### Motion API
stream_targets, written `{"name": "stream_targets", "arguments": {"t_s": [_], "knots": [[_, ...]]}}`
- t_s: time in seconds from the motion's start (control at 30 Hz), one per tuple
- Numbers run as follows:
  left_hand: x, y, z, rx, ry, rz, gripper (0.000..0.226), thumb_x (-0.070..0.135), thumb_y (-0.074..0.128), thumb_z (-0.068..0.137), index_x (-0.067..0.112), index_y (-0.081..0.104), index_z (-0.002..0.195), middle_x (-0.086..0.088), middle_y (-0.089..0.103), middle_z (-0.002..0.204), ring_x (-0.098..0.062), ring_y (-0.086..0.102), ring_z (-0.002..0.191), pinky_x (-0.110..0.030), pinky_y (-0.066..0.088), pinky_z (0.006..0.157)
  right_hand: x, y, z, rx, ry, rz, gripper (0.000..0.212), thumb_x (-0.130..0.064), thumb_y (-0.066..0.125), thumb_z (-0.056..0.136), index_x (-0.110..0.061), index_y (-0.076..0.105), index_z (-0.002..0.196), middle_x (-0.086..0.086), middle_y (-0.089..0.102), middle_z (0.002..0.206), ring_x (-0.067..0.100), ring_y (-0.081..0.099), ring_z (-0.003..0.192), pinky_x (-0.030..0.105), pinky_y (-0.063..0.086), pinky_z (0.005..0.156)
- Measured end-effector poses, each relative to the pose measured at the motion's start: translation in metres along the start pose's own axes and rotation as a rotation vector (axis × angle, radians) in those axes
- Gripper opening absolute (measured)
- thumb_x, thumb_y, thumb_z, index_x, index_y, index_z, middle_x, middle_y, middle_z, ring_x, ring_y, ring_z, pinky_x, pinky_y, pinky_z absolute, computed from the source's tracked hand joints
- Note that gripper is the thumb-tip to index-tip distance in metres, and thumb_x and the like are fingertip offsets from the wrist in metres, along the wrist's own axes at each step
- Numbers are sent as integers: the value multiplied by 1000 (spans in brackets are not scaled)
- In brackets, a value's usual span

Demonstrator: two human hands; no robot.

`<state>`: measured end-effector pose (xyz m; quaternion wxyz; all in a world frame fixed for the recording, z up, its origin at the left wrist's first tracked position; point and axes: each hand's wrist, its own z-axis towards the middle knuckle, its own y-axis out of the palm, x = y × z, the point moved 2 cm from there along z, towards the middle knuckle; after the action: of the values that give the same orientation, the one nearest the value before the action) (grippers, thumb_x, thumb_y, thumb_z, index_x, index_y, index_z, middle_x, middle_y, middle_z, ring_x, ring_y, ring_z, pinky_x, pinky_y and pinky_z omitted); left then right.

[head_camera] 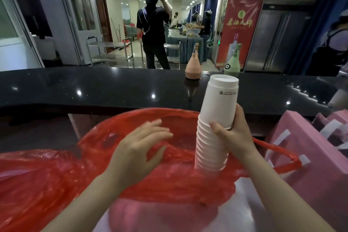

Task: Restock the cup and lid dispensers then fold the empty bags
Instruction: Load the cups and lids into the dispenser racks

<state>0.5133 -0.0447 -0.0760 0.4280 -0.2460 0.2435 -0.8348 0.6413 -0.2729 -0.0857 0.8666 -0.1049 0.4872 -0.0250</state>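
Observation:
A tall stack of white paper cups (pixel 216 118), nested bottom-up, stands tilted in the mouth of a red plastic bag (pixel 66 171). My right hand (pixel 235 133) grips the stack at its middle, thumb in front and fingers behind. My left hand (pixel 139 149) hovers with spread, relaxed fingers over the bag's open rim, blurred by motion and holding nothing. The bag spreads wide over the low surface in front of me, its handle loop trailing to the right.
A black glossy counter (pixel 94 88) runs across behind the bag, bearing a pink cone-shaped bottle (pixel 193 66) and a green bottle (pixel 232 62). Pink paper bags (pixel 310 147) with white handles stand at the right. A person in black (pixel 154 30) stands beyond the counter.

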Motion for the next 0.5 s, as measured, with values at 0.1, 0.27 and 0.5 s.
{"name": "stream_targets", "arguments": {"t_s": [0.1,0.27,0.5], "knots": [[-14,11,2,-152,-66,326,66,64,47,82,29,49,137,2,40,148,-31,17,145,-63,-1,113,10,-7,1,-37,67,-5,64,-56,71,56,-45,45,113,-30,60,102,-10,59,92,6,46,67],[-65,57,-7,-469,-465,523,104,102,4,50,53,-30,136,7,-21,156,-31,-40,135,-59,-39,92,20,-15,-6,-70,122,21,74,-61,70,58,-33,47,123,-25,62,105,-5,62,95,11,48,68],[-109,136,-64,-917,-826,304,109,98,23,58,46,-9,147,-1,6,161,-36,2,146,-64,-7,109,30,-31,-11,-149,202,66,78,-85,64,53,-45,49,117,-25,64,108,-3,63,98,11,50,70]]}}
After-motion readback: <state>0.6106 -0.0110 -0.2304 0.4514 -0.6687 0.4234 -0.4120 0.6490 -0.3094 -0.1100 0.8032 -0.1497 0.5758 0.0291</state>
